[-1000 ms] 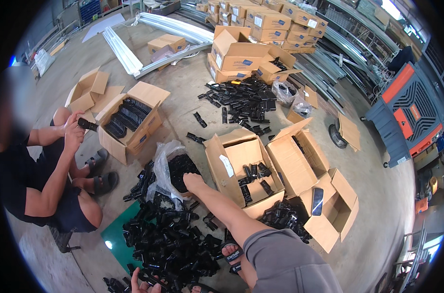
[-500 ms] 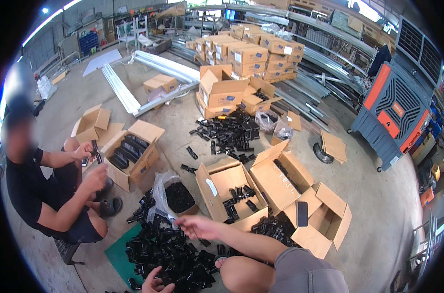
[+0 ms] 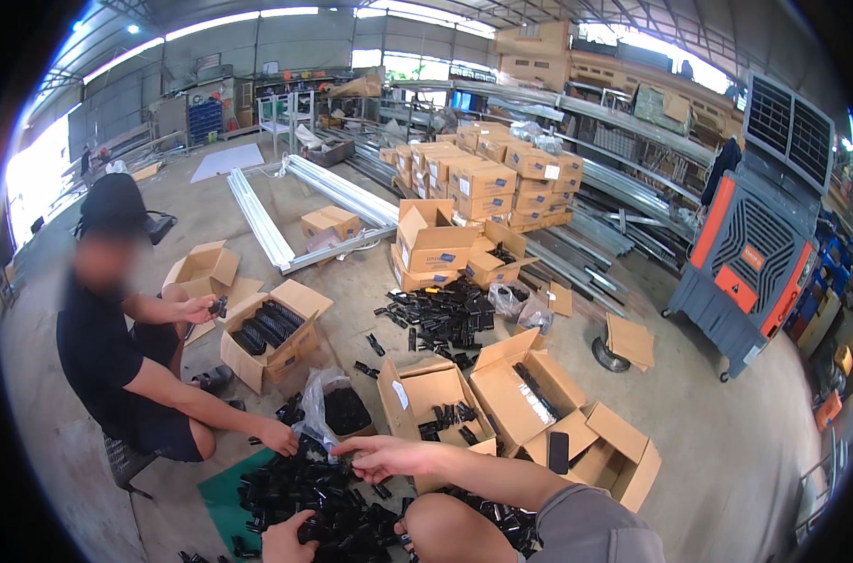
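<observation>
A heap of glossy black plastic pieces (image 3: 300, 493) lies in front of me, partly on a green sheet (image 3: 222, 502). At the lower edge, my left hand (image 3: 286, 540) is at the heap's near side, thumb and forefinger apart with black pieces between or behind them; no firm grip shows. My right hand (image 3: 379, 457) reaches leftward above the heap, beside a clear plastic bag (image 3: 316, 405). Its fingers are loosely extended and I see nothing held. Behind that bag stands a container of small black bits (image 3: 348, 410).
On the left sits a co-worker (image 3: 117, 338), one hand at the heap, the other holding a small dark piece. Open cartons (image 3: 403, 399) with black parts stand ahead; a phone (image 3: 558, 452) rests on a carton at right. Farther off are stacked boxes (image 3: 487, 178) and a grey-orange cooler (image 3: 750, 258).
My view has tilted up, showing more of the workshop. The co-worker has lowered one hand to the heap. My left hand has come nearer the black pieces; my right hand stays extended over them.
</observation>
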A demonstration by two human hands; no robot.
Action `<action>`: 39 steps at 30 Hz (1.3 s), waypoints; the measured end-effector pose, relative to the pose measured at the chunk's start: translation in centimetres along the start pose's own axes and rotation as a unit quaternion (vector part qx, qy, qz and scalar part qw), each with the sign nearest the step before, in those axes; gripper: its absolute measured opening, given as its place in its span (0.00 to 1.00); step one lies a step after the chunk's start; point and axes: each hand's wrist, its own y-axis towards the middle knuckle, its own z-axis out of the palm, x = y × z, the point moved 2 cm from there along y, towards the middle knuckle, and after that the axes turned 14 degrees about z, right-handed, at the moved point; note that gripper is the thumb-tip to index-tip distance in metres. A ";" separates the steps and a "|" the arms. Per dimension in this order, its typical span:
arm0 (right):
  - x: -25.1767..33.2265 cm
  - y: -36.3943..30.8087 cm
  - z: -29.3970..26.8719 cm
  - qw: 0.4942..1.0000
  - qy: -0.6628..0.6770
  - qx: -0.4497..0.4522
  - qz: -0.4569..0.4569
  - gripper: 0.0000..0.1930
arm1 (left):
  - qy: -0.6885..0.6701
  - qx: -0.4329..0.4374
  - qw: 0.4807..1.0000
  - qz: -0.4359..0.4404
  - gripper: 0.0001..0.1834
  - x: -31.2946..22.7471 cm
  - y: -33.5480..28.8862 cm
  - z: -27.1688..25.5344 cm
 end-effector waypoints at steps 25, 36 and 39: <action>2.0 5.4 10.5 0.946 -0.241 -0.110 -0.185 0.08 | -0.100 -0.087 0.989 -0.068 0.52 0.7 -1.2 -0.9; 0.9 7.6 12.0 0.850 -0.476 -0.056 -0.219 0.08 | -0.120 -0.066 0.986 -0.092 0.54 0.7 -0.9 -1.1; 0.3 8.3 11.1 0.785 -0.554 -0.078 -0.265 0.07 | -0.149 -0.075 0.982 -0.083 0.56 0.9 -0.3 -1.3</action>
